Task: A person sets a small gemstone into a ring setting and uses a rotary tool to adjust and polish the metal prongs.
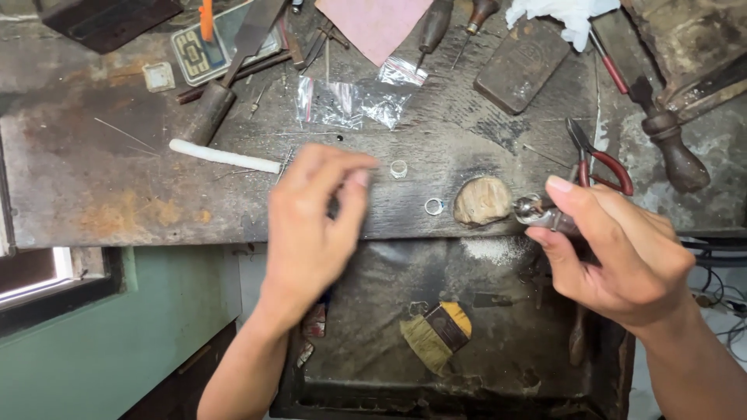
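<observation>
My right hand (622, 257) grips a small shiny metal tool (537, 211) between thumb and fingers, its tip held against the rounded wooden peg (482, 201) at the bench's front edge. My left hand (315, 229) hovers over the bench edge, blurred, with fingers and thumb curled toward each other; whether anything small is pinched there is unclear. Two small silver rings lie on the worn wooden bench (117, 179). One ring (433, 206) lies just left of the peg, and the other ring (398, 169) sits right of my left fingertips.
Red-handled pliers (601, 161) lie behind my right hand. A white stick (226, 157), clear plastic bags (350, 101), a file (226, 74), pink abrasive paper (373, 23), a dark block (521, 62) and a wooden-handled tool (673, 144) crowd the bench. A brush (436, 330) rests in the tray below.
</observation>
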